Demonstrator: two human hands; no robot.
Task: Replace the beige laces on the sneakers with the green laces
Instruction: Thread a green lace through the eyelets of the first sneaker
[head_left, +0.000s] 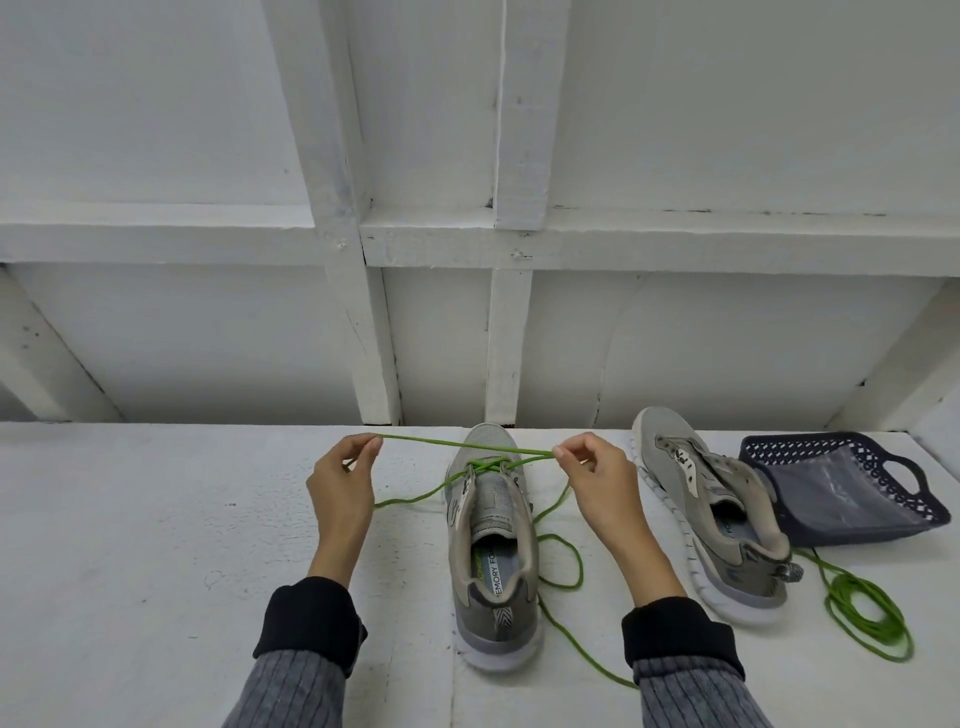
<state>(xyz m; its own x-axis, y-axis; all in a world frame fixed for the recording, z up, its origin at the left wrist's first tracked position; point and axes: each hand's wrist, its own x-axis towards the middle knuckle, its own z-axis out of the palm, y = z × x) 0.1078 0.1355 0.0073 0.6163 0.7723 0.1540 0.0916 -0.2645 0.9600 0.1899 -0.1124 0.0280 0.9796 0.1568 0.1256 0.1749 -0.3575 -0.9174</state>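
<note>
A grey sneaker (493, 540) stands in the middle of the white surface, toe pointing away from me. A green lace (431, 441) is threaded through its front eyelets and crosses over the toe. My left hand (345, 483) pinches one strand of it to the left of the shoe, and my right hand (592, 478) pinches the other strand to the right, so the lace is pulled taut between them. The loose ends trail beside the shoe and toward me. A second grey sneaker (711, 514) lies to the right with no lace visible. Another green lace (867, 618) lies coiled beside it.
A dark blue perforated basket (883, 470) with a handle lies at the far right, behind the second sneaker. A white wall with wooden beams (363, 312) rises directly behind the surface.
</note>
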